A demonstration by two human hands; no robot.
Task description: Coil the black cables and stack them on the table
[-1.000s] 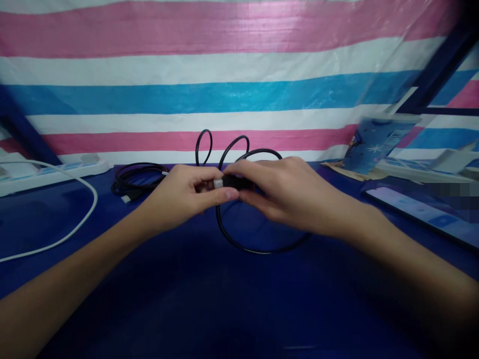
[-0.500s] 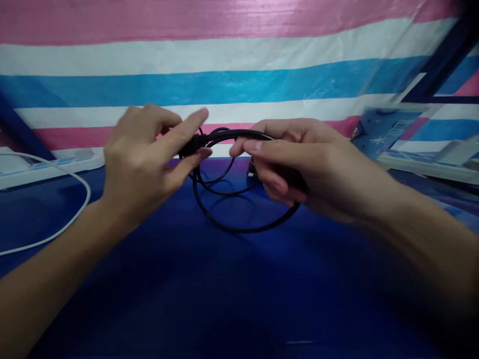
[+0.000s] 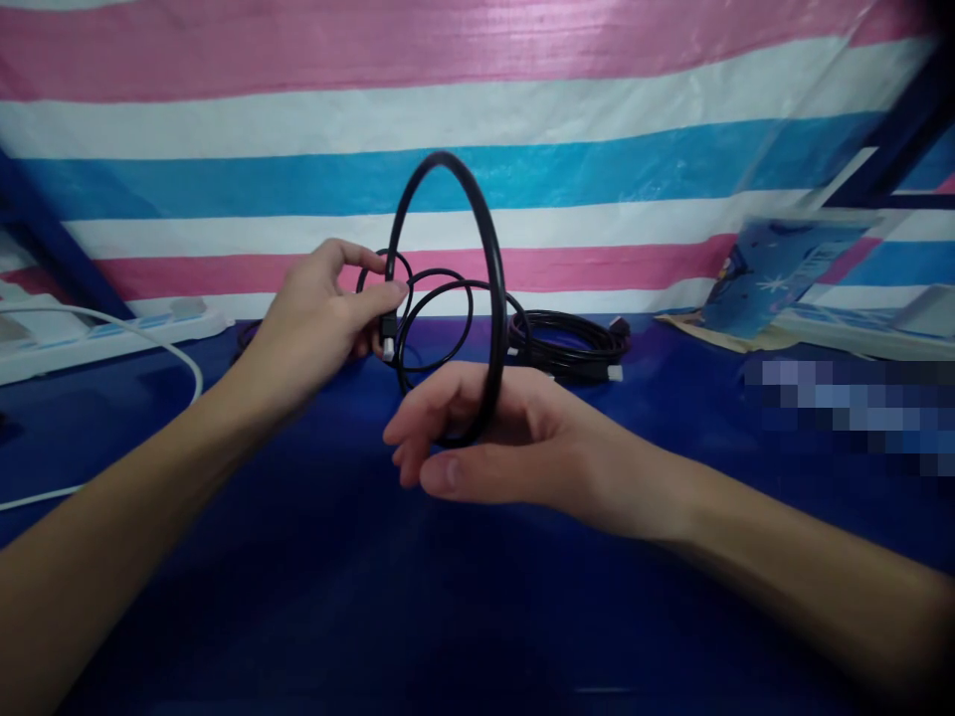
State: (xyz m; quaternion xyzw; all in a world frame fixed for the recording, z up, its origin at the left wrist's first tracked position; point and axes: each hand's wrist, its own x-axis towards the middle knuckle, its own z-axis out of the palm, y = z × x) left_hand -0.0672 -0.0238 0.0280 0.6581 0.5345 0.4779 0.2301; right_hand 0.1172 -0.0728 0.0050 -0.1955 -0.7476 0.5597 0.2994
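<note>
Black cable (image 3: 497, 298) — glossy, arched loop | metal-tipped plug (image 3: 388, 328) | spanning both hands (image 3: 320, 303)

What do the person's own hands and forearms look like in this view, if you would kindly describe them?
The left forearm and right forearm are bare as far as the picture shows, with no sleeve in view. The left hand and right hand are ungloved. No watch, bracelet or ring can be seen, though some fingers are partly hidden.

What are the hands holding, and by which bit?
The left hand holds the black cable by its plug end. The cable's loop dips into the right hand, which isn't closed on it.
</note>
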